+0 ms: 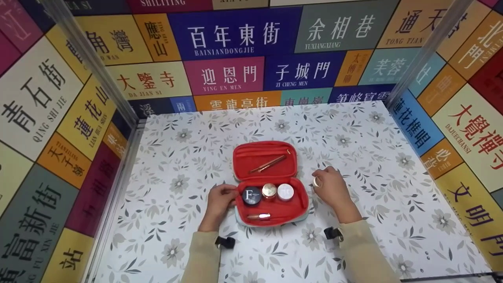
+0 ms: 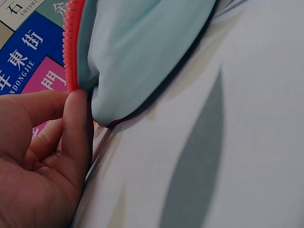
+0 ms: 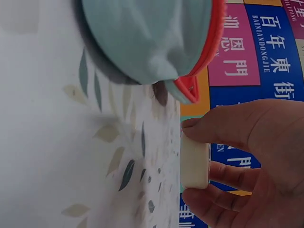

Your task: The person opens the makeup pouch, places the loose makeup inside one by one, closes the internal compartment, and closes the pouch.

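A cosmetic bag (image 1: 285, 208), pale blue-green outside and red inside, lies unzipped on the table with its lid folded back. Thumb and fingers of my left hand (image 1: 218, 202) pinch its left rim by the red zipper (image 2: 71, 47). Off the bag's right side, my right hand (image 1: 334, 190) holds a small cream-coloured round container (image 3: 194, 164) between thumb and fingers. Inside the bag sit a dark-lidded jar (image 1: 251, 196), a gold-lidded jar (image 1: 269, 190) and a white-lidded jar (image 1: 285, 192). A slim tube (image 1: 259, 216) lies in front of them.
Thin gold-brown sticks (image 1: 268, 164) lie in the bag's lid. The table (image 1: 173, 220) has a floral white cover. Panels with printed place names (image 1: 235, 35) stand at the back and both sides. Both wrists wear black straps (image 1: 225, 242).
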`<state>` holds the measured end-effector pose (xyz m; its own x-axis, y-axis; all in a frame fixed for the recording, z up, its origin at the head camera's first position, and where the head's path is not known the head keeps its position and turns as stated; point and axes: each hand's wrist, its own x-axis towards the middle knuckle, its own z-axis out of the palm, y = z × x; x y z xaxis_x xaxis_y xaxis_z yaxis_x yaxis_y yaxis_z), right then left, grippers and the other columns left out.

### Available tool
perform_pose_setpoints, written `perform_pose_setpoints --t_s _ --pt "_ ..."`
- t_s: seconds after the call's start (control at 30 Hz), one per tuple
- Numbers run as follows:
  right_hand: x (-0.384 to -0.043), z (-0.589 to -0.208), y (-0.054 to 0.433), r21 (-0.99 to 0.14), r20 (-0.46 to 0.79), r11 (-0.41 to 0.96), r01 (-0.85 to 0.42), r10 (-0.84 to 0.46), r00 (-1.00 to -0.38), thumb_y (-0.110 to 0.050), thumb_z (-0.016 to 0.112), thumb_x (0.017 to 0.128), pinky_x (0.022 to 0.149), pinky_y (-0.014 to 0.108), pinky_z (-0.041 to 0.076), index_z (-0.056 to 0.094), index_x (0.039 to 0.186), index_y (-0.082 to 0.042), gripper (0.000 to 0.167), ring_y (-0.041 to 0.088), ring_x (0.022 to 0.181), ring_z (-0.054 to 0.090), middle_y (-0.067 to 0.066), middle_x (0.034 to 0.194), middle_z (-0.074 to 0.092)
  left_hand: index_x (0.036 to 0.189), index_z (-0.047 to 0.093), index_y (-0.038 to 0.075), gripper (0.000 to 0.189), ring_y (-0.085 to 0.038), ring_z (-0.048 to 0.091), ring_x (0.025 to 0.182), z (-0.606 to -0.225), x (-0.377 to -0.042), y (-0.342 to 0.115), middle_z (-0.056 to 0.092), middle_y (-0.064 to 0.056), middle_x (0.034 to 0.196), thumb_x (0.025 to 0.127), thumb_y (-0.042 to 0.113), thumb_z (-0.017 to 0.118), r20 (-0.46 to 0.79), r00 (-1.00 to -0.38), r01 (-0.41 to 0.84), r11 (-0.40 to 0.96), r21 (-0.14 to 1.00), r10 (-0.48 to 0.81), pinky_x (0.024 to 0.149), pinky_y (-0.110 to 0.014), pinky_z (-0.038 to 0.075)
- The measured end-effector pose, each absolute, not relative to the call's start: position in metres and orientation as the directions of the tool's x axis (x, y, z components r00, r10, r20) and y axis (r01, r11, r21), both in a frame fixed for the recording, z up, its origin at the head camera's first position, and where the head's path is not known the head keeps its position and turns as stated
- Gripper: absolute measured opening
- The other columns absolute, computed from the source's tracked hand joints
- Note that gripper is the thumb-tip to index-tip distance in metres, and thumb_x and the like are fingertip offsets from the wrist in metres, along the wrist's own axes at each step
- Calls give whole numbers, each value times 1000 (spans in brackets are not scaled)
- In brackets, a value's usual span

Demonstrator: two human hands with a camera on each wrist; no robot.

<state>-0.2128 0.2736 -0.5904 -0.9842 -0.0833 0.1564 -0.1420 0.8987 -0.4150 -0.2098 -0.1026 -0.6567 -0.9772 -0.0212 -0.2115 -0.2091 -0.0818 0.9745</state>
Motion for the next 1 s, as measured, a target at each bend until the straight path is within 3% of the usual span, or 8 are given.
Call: perform_pose_setpoints --t_s 0.6,1.0 --pt "-198 -580 232 -447 251 846 -289 -192 -949 -3 80 77 76 51 57 78 104 -6 26 35 85 62 15 95 62 110 71 -15 23 -10 64 58 -659 -208 -103 71 -6 79 91 -3 75 -193 -981 -189 -117 975 -23 55 -23 55" --pt "-178 -578 204 -432 280 815 -387 -287 -916 -5 83 75 80 52 57 77 104 -10 30 36 90 65 13 100 64 108 74 -10 20 -9 67 61 -658 -209 -103 73 -7 82 90 -1 75 -216 -976 -213 -78 974 -31 57 -22 57"
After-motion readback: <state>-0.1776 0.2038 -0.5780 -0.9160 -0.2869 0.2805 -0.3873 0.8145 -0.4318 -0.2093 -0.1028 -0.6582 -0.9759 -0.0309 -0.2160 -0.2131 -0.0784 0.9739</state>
